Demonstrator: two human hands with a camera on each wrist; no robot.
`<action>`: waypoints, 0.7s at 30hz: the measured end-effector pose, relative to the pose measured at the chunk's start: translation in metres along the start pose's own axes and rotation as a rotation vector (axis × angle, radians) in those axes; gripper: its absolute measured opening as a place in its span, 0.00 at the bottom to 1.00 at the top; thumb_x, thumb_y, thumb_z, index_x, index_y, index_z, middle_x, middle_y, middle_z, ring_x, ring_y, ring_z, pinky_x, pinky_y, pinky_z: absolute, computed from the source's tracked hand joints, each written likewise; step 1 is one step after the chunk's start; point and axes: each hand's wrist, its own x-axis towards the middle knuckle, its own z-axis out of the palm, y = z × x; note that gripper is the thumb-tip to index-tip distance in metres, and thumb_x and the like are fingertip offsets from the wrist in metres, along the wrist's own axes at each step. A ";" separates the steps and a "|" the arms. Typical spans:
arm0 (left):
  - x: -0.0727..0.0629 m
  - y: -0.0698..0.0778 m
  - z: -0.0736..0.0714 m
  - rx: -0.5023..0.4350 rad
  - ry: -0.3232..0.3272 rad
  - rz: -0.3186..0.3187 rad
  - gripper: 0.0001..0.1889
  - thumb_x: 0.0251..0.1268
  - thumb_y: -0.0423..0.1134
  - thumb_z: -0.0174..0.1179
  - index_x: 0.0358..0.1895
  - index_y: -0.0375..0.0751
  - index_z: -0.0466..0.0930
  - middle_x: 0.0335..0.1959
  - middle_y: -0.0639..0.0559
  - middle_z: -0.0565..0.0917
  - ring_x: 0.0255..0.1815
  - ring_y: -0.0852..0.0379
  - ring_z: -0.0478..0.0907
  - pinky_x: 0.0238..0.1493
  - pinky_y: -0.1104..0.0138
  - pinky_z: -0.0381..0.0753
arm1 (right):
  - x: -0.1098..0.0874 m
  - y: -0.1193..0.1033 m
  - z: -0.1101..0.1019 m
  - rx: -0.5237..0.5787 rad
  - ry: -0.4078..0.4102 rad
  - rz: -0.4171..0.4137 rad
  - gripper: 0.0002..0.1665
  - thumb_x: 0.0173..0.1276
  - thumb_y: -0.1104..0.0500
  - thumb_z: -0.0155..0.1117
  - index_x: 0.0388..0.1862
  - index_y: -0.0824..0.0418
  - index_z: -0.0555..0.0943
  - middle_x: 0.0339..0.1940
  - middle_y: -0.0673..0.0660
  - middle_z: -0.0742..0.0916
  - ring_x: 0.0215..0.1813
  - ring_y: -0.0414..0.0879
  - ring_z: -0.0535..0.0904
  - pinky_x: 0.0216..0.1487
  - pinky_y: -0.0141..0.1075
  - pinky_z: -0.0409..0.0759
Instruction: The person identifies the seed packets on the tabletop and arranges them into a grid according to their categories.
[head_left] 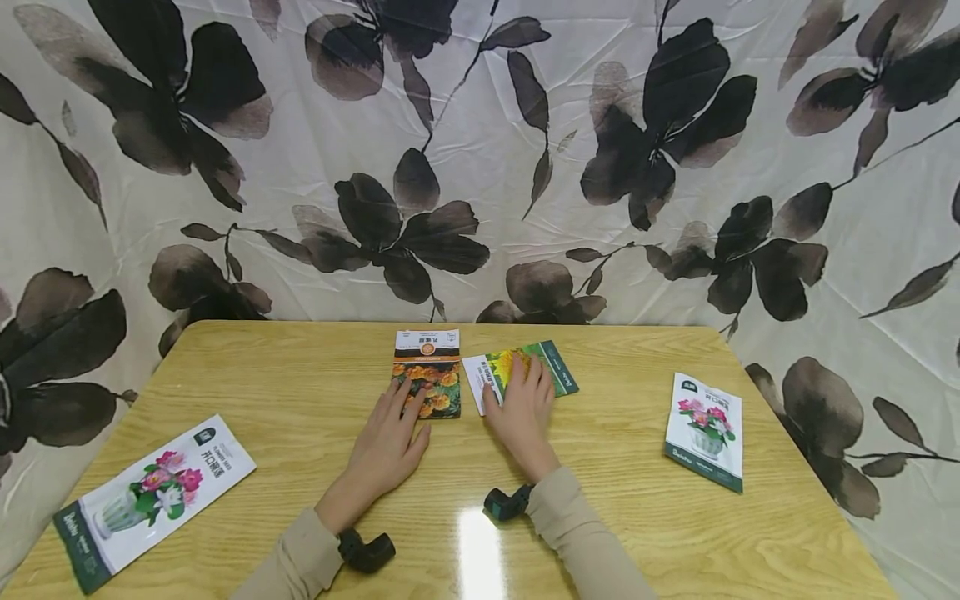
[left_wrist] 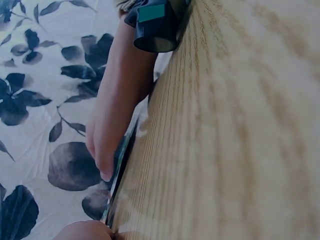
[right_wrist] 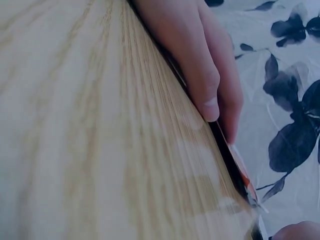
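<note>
Two seed packets lie side by side near the table's far edge. My left hand [head_left: 386, 450] rests its fingers on the lower part of the orange-flower seed packet [head_left: 427, 343], with the thumb held out to the right. On the tilted yellow-flower seed packet [head_left: 562, 368], my right hand [head_left: 525, 412] lies with spread, relaxed fingers covering its middle. The left wrist view shows the right hand [left_wrist: 117, 100] from the side, low over the table. In the right wrist view the left hand [right_wrist: 192, 55] touches down along the thin packet edge.
A pink-flower seed packet [head_left: 161, 500] lies slanted at the table's left side. Another pink-flower packet [head_left: 703, 429] lies on the right. The wooden table [head_left: 600, 517] ends at a floral cloth backdrop [head_left: 525, 150]. Black wrist devices [head_left: 367, 552] sit on both wrists.
</note>
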 end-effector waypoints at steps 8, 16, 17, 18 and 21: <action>0.002 0.000 0.001 -0.002 -0.005 -0.008 0.29 0.74 0.45 0.53 0.71 0.31 0.66 0.72 0.27 0.62 0.75 0.31 0.53 0.72 0.42 0.56 | 0.002 0.005 -0.003 -0.040 -0.095 0.016 0.41 0.70 0.39 0.55 0.71 0.66 0.67 0.75 0.72 0.61 0.76 0.69 0.50 0.74 0.61 0.45; 0.005 0.000 0.000 -0.009 -0.013 -0.015 0.29 0.74 0.45 0.53 0.72 0.32 0.65 0.73 0.28 0.61 0.76 0.31 0.53 0.72 0.42 0.55 | 0.006 0.008 -0.010 -0.046 -0.141 -0.009 0.38 0.72 0.40 0.54 0.71 0.63 0.70 0.75 0.71 0.62 0.76 0.69 0.53 0.72 0.62 0.52; 0.005 0.000 0.000 -0.010 -0.015 -0.017 0.29 0.74 0.45 0.53 0.72 0.32 0.65 0.73 0.28 0.61 0.76 0.31 0.53 0.72 0.42 0.55 | 0.006 0.009 -0.011 -0.049 -0.147 -0.012 0.37 0.72 0.40 0.53 0.71 0.62 0.70 0.75 0.70 0.63 0.76 0.68 0.53 0.71 0.62 0.53; 0.005 0.000 0.000 -0.012 -0.015 -0.018 0.29 0.74 0.45 0.53 0.72 0.32 0.65 0.73 0.28 0.61 0.76 0.31 0.53 0.72 0.42 0.55 | 0.007 0.011 -0.012 -0.049 -0.148 -0.016 0.36 0.73 0.41 0.53 0.71 0.61 0.70 0.75 0.69 0.63 0.75 0.68 0.54 0.70 0.62 0.56; 0.006 0.001 0.000 -0.016 -0.018 -0.021 0.29 0.74 0.45 0.54 0.72 0.32 0.65 0.73 0.27 0.61 0.76 0.31 0.52 0.72 0.42 0.55 | 0.009 0.015 -0.014 -0.051 -0.152 -0.019 0.34 0.73 0.42 0.53 0.71 0.58 0.71 0.75 0.67 0.65 0.74 0.65 0.58 0.66 0.61 0.61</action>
